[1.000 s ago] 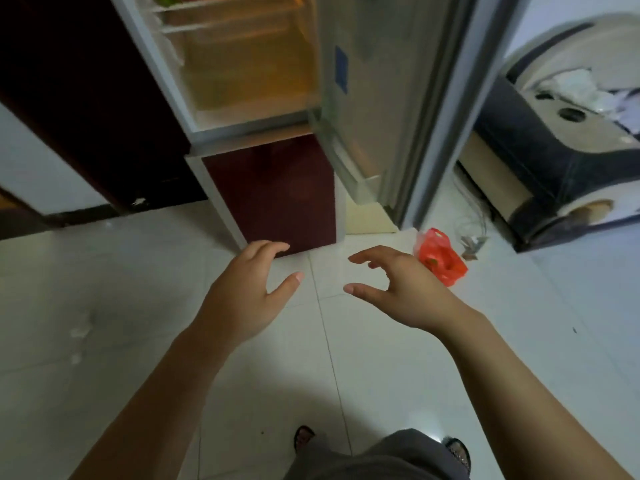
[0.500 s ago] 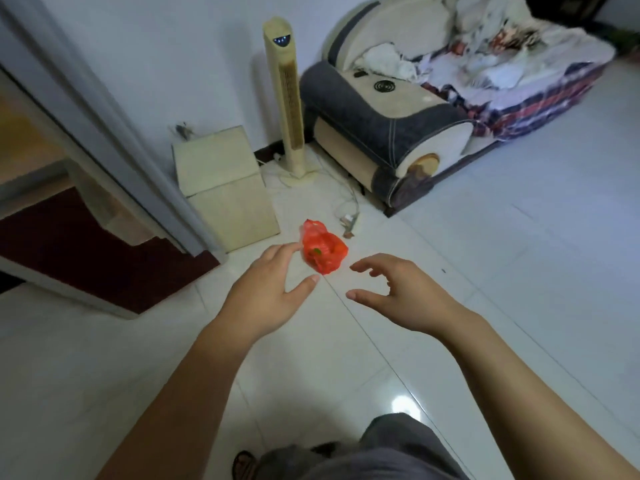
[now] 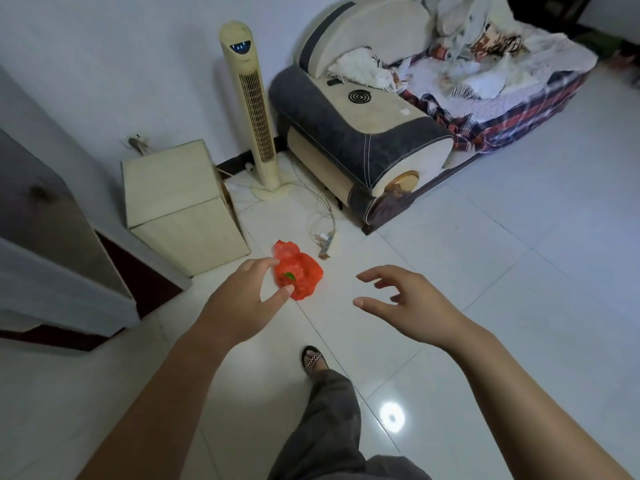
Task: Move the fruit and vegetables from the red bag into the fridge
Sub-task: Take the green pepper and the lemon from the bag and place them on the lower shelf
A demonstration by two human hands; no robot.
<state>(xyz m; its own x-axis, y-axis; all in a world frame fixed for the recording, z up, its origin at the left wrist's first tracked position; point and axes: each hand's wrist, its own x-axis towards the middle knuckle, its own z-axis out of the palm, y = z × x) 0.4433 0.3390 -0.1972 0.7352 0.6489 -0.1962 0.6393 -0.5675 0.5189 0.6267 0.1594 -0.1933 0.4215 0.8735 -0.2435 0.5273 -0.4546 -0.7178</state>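
The red bag (image 3: 302, 274) lies crumpled on the white tiled floor, with something green showing through its plastic. My left hand (image 3: 242, 303) is stretched out in front of it, fingers apart and empty, its fingertips overlapping the bag's left side in the view. To the right, my right hand (image 3: 405, 303) hovers with fingers spread, holding nothing and well apart from the bag. The fridge's open door (image 3: 52, 258) fills the left edge; the fridge's inside is out of view.
A cream box (image 3: 180, 206) stands just behind the bag. A tower fan (image 3: 252, 109) and loose cables with a power strip (image 3: 325, 237) lie beyond it. A sofa (image 3: 367, 133) covered in cloths fills the back right. My sandalled foot (image 3: 313, 362) steps forward below.
The view has swung right, away from the fridge interior, toward the bag. Both hands stayed open, and the bag now appears closer, right at my left fingertips. One foot has stepped forward.
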